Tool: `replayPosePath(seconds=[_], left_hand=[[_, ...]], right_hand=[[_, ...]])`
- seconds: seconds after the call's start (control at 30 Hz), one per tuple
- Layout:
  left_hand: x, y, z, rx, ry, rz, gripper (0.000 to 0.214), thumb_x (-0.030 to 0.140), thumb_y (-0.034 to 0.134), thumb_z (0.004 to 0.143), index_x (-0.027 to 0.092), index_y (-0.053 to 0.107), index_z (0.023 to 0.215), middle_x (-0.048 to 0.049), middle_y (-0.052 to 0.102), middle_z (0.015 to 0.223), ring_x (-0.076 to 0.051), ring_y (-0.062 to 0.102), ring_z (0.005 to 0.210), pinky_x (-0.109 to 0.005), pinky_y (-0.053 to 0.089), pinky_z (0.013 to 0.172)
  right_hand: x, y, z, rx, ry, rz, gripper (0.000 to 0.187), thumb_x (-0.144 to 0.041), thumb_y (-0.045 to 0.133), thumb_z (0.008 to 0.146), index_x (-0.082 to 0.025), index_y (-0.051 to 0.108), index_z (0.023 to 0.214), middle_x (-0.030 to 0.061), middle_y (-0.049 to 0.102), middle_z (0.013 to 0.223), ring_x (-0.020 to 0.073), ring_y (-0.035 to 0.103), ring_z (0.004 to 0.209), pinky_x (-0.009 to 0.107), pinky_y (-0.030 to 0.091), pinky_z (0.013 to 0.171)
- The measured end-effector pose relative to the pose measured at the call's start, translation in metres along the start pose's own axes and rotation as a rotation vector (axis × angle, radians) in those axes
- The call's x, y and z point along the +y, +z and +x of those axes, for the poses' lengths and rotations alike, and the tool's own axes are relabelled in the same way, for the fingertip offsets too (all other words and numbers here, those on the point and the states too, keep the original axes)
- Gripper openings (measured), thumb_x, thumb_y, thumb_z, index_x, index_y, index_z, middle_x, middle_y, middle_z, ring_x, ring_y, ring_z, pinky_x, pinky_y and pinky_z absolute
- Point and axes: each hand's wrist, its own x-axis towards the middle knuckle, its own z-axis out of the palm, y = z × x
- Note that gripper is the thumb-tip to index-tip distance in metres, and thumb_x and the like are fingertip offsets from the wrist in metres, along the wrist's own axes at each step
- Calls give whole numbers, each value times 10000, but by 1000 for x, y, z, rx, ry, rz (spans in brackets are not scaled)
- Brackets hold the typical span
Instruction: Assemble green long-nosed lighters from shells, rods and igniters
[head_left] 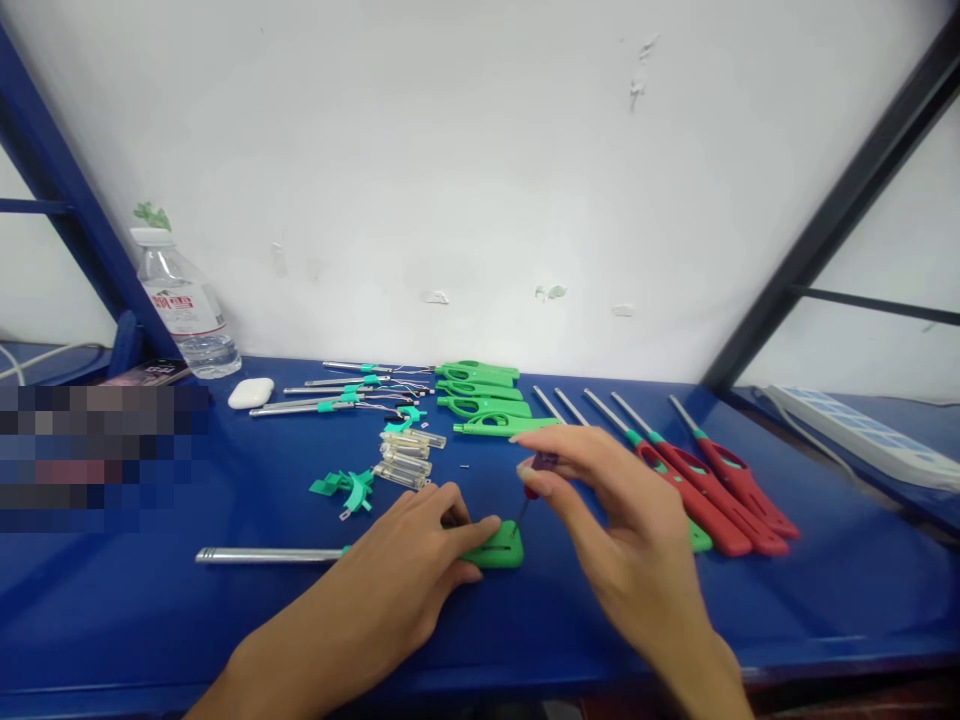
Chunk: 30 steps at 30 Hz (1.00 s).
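Left hand (427, 545) grips green lighter (504, 548) beneath it — right hand (626, 510) pinches screwdriver (545, 461)

At the far left of the blue tabletop (150, 630), 1 clear bottle (187, 315) with a white cap (152, 237) stands near 1 rounded white case (251, 393). At the right, 1 white strip (862, 435) with pale-blue patches lies beside a cable (814, 442). The far wall (450, 150) is chipped.

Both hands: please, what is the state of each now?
Left hand: closed, holding the green-handled lighter.
Right hand: closed, pinching the screwdriver by its handle.
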Motion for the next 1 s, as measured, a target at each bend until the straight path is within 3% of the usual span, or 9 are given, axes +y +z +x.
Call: replayPosePath(seconds=[0.17,0.27,0.37,0.47,0.63,0.8,0.93,1.0], left_hand=[[-2,1,-2,1,1,-8,484,75,602,1062,355,633,1455,-35,607,1206,-262,608,1088,-451,521,983],[-3,3,-1,13,8,-6,495,80,613,1058,363,629,1464,-38,608,1248,-269,604,1117,-464,517,1007],[-3,3,1,16,14,11,469,82,622,1057,346,647,1444,-40,609,1209,-267,610,1092,-458,520,995],[-2,1,1,7,13,23,444,98,628,1063,341,656,1434,-38,610,1173,-261,614,1057,-440,525,966],[2,-1,0,-5,-3,38,460,104,630,1067,342,646,1461,-40,621,1178,-260,617,1053,-426,519,954],[5,-2,-1,-10,-18,30,427,103,630,1066,323,670,1430,-42,620,1173,-260,618,1048,-419,521,943],[5,-4,0,-31,-33,25,431,110,627,1072,320,662,1447,-47,621,1175,-264,617,1064,-432,517,958],[5,-4,1,-30,-34,28,437,109,621,1075,319,655,1456,-49,618,1177,-262,617,1062,-438,517,961]], right_hand=[[6,21,-3,145,-42,36,257,-126,762,993,-310,745,1172,-45,730,964,127,676,830,242,571,789],[6,25,-4,167,-75,7,293,-118,787,968,-311,770,1187,-34,667,912,132,652,796,248,568,765],[7,20,-5,117,-70,-10,336,-149,662,1057,-330,744,1327,-2,733,1045,148,716,923,270,587,853],[12,14,-5,53,23,62,415,-165,552,1114,-375,660,1456,1,775,1261,164,755,1090,306,600,952],[19,11,-3,171,59,31,245,-206,736,1024,-362,768,1210,-20,714,1017,155,695,888,291,585,810],[19,12,-4,47,63,117,352,-192,541,1121,-375,688,1384,14,748,1214,184,730,1053,338,601,895],[22,13,-6,150,60,130,285,-215,789,989,-363,719,1222,-22,711,1052,171,696,917,325,591,853],[22,12,-6,154,42,87,292,-209,806,972,-364,744,1212,-21,692,1028,169,667,899,325,574,849]])
